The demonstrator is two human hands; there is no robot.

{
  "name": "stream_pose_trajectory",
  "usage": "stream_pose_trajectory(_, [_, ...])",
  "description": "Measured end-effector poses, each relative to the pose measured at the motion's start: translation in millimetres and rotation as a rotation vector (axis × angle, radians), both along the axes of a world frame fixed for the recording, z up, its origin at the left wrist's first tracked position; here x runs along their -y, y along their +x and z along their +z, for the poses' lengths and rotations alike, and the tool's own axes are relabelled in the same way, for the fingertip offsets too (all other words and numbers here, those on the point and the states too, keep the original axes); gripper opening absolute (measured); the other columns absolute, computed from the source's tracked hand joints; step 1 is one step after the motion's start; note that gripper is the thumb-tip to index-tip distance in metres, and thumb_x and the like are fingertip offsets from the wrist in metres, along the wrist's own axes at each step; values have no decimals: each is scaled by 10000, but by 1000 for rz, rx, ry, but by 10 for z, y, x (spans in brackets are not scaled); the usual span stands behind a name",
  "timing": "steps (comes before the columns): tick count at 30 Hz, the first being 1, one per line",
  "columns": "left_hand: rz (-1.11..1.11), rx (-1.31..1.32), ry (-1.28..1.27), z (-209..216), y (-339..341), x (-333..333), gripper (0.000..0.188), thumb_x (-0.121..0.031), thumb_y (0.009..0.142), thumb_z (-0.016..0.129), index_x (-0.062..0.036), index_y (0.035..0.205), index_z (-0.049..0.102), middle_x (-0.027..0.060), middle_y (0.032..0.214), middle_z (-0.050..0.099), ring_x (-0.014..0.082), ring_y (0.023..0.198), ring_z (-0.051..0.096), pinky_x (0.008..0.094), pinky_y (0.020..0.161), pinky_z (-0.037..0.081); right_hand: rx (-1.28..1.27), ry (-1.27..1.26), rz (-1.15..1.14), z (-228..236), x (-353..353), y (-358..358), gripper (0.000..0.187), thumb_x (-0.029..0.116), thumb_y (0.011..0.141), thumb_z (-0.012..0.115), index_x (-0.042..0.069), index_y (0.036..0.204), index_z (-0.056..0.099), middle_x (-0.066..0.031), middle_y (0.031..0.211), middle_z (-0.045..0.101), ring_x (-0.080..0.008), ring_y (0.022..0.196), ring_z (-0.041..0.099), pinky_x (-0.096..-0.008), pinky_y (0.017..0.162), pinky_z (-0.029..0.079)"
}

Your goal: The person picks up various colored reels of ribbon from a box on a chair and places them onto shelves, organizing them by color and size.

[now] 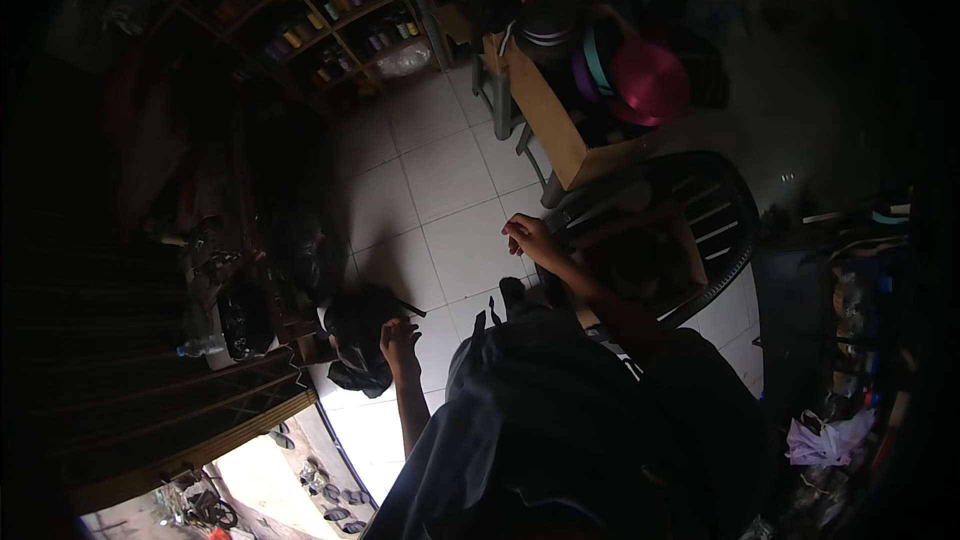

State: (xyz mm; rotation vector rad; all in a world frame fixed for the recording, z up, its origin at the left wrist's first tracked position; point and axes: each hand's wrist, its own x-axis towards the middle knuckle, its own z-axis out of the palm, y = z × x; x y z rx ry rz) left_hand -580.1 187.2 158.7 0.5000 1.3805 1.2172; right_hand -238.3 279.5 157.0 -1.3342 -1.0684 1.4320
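Note:
The room is dim. My left hand [399,342] reaches down to a black plastic bag [357,332] lying on the white tiled floor [450,180], its fingers curled at the bag's edge; whether it grips the bag is unclear. My right hand [530,238] is held out over the floor beside a dark plastic chair [700,210], fingers pinched together; anything in it is too small to make out. My dark trousers and shirt fill the lower middle.
A wooden table [545,120] holds a pink hat-like object [650,80] and dark items. Shelves [330,10] with several coloured spools stand at the back. More black bags [300,250] lie left. A bright doorway with footwear [330,490] is at the bottom left.

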Motion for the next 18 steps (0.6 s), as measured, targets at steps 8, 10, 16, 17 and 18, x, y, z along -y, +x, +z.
stream_pose_trajectory(8, [-143, 88, -63, 26, 458, -1597, 173, -150, 912, 520, -80, 1069, 537, 113, 987, 609, 225, 762, 628, 310, 615, 502, 11, 177, -122, 280, -935, 73, 185, 154, 962, 477, 11, 877, 559, -32, 605, 541, -91, 539, 542, -245, 528, 446])
stream_pose_trajectory(10, [-219, 80, -74, 46, 596, -2053, 198, -160, 916, 514, -83, 1098, 534, 113, 984, 610, 226, 763, 627, 313, 620, 504, 32, 141, -200, 307, -1132, 165, 187, 152, 959, 479, 8, 878, 565, -39, 600, 543, -98, 535, 541, -252, 529, 448])
stream_pose_trajectory(16, [-534, 0, 74, 40, 960, -3319, 302, -248, 911, 497, -43, 1132, 523, 115, 1007, 590, 221, 814, 601, 321, 686, 480, 145, 53, -493, 318, -1559, 511, 222, 162, 926, 483, -14, 845, 592, -67, 603, 580, -126, 542, 575, -266, 526, 464])
stream_pose_trajectory(17, [-588, -23, 99, 44, 997, -3500, 292, -241, 910, 501, -42, 1122, 525, 115, 1001, 592, 217, 806, 602, 316, 679, 479, 176, 23, -529, 268, -1600, 555, 214, 153, 928, 484, -14, 858, 597, -71, 611, 592, -127, 542, 588, -258, 513, 467])
stream_pose_trajectory(18, [-648, -44, 129, 102, 1072, -3700, 281, -233, 910, 504, -40, 1113, 528, 115, 994, 593, 214, 798, 604, 312, 671, 478, 155, 3, -589, 295, -1642, 595, 204, 144, 927, 490, -17, 861, 598, -71, 609, 590, -122, 539, 589, -249, 502, 462])
